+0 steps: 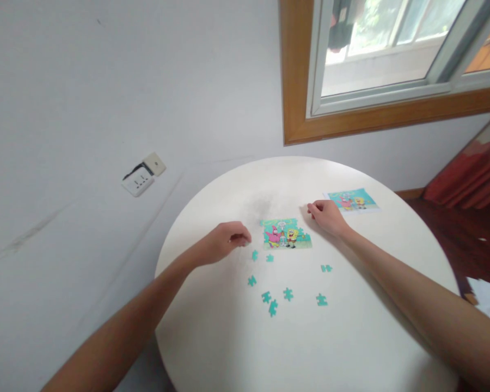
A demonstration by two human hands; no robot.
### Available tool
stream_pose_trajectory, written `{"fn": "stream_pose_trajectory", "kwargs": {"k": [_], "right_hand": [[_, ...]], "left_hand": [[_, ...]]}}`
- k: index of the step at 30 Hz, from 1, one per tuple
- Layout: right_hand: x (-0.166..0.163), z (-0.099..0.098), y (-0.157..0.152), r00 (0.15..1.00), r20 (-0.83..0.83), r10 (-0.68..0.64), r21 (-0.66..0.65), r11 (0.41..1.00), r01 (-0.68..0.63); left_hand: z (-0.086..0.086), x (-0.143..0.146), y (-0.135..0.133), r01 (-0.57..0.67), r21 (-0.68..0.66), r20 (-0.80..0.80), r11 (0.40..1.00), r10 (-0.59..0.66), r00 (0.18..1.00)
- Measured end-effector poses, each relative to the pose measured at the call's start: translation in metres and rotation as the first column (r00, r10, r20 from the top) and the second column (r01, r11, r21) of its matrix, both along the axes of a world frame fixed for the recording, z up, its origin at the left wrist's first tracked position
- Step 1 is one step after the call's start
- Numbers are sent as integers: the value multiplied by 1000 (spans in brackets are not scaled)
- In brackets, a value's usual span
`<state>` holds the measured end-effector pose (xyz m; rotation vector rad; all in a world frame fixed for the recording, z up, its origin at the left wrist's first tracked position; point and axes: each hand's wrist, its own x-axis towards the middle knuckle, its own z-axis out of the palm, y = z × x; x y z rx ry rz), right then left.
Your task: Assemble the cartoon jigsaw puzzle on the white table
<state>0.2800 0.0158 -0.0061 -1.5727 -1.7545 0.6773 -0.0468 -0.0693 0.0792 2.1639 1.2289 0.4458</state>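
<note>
A partly assembled jigsaw puzzle (274,238) with cartoon figures lies on the round white table, with gaps at its upper right and right edge. My left hand (224,242) hovers just left of it, fingers curled together; whatever is between them, if anything, does not show. Beyond the puzzle's upper right corner is my right hand (329,216), its fingers closed and their contents hidden. Several loose teal puzzle pieces (288,294) are scattered in front of the puzzle, one puzzle piece (255,255) close below my left hand.
Behind my right hand lies a reference picture (357,200) with the same cartoon scene. The white table (237,348) stands against a wall with a power socket (138,182). A wood-framed window (297,81) is above, and a red curtain (469,169) hangs at right.
</note>
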Motion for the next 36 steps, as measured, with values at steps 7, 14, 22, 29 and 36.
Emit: {"fn": "stream_pose_trajectory", "kwargs": {"k": [7,14,22,29,36], "right_hand": [[1,4,-5,996,-86,5,-36,999,-8],[1,2,-4,1000,2,6,-23,1000,-6],[2,3,-6,999,44,18,-27,999,-17],[3,6,-8,998,63,28,-29,999,-26],[2,6,-8,999,38,28,-37,999,-26]], "left_hand": [[-27,19,63,10,-391,85,920,26,996],[-43,18,58,87,-375,81,923,-61,995],[-47,22,53,92,-327,67,940,-74,995],[-56,28,53,-12,-244,87,970,34,996],[-54,27,48,-20,-200,117,980,44,992]]}}
